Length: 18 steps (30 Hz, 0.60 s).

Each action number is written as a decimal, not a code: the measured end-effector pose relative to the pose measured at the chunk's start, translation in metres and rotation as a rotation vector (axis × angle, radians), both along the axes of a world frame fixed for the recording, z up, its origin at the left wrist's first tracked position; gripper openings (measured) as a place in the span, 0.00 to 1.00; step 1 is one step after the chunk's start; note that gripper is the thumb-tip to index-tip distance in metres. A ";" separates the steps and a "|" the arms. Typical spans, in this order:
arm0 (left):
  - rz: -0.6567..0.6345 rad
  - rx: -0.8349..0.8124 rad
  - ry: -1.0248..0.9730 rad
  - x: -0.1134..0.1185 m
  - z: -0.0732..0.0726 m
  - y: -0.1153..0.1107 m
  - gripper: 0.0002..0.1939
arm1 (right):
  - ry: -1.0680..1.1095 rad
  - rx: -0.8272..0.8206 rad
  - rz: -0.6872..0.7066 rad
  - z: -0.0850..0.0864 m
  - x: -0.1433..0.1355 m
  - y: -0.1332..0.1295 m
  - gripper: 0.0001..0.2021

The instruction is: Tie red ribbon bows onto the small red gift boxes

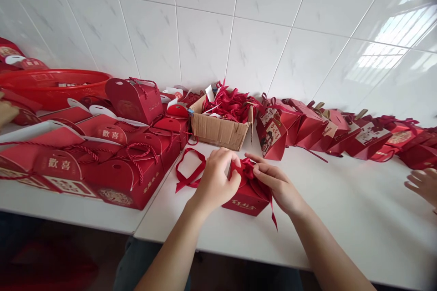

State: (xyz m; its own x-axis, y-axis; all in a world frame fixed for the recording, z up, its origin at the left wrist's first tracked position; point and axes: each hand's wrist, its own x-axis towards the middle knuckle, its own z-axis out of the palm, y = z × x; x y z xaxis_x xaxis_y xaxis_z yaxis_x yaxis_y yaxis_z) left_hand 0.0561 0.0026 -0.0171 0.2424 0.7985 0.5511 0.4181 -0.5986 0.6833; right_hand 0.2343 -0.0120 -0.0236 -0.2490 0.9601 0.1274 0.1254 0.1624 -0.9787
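from my end i've got the red box (247, 201) on the tabletop (327, 223), dead ahead of me, right b/w the hands, so there's no reach gap l or r. its long axis runs approx l–r across my view, gold lettering on the long side facing me, r end angled a bit nearer. the red bow (249, 171) is on top, w/ one ribbon tail hanging off the r side. the relation that counts: bow vs fingertips. the right hand (252, 162) is nearer, thumb against the bow's r side, fingers stretched past its far side; can't tell if it actually grips or just steadies. the left hand (237, 170) comes in over the box's l end, fingers curled, thumb & forefinger tips almost meeting just l of the bow; can't tell if there's ribbon b/w them.

l of the box, apart from it, a loose ribbon (187, 181) lies curved on the tabletop. beyond, a cardboard carton (220, 132) full of red ribbon, near the wall. stacked red boxes (143, 188) sit off l, a row of tied boxes (367, 140) far r. co-worker's hand (422, 184) shows at the r edge, well apart from mine.
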 end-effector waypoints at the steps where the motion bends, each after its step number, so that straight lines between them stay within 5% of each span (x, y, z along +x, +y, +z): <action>1: -0.027 -0.009 0.020 -0.001 0.001 -0.001 0.09 | -0.008 0.006 0.003 0.000 0.000 0.000 0.13; 18: -0.144 -0.043 0.093 -0.002 0.001 -0.006 0.04 | -0.045 0.022 0.013 0.003 -0.001 -0.002 0.14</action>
State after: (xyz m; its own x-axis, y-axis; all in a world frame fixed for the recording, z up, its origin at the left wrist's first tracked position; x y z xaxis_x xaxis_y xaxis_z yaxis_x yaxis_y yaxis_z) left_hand 0.0543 -0.0037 -0.0160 0.4045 0.7739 0.4873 0.3929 -0.6282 0.6715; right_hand 0.2335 -0.0140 -0.0207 -0.2672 0.9539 0.1365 0.1674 0.1854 -0.9683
